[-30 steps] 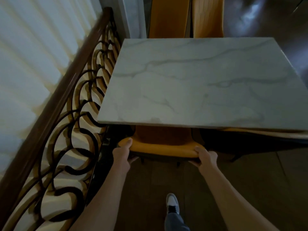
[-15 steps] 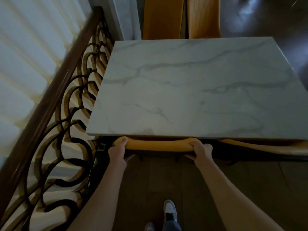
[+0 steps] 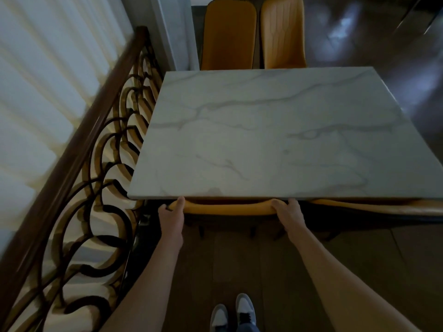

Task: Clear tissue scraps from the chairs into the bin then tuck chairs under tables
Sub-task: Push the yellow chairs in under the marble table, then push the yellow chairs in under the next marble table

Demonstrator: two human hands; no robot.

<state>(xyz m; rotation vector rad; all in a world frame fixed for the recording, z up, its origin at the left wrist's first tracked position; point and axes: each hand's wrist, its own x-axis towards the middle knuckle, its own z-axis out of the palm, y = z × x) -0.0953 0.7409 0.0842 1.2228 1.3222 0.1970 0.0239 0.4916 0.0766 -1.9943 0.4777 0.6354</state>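
Both hands clamp the chair (image 3: 227, 208) top rail at 6 o'clock of the table (image 3: 275, 135): left hand (image 3: 171, 215) on its left end, right hand (image 3: 288, 212) on its right. Chair is tucked, only the padded mustard rail shows past the marble-veined slab. A second chair (image 3: 374, 207) is tucked at 4 o'clock, two more (image 3: 229, 34) upright at 12. Scrolled iron railing (image 3: 100, 178), wood-capped, is just beside the table at 9. Dark plank floor (image 3: 239, 259).

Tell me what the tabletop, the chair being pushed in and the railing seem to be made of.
Tabletop: marble or marble-look slab, matte white with grey veins. Chair: mustard upholstery, smooth like leather or faux leather; both hands grip its padded top edge. Railing: dark wooden handrail over scrolled, probably metal, bars.
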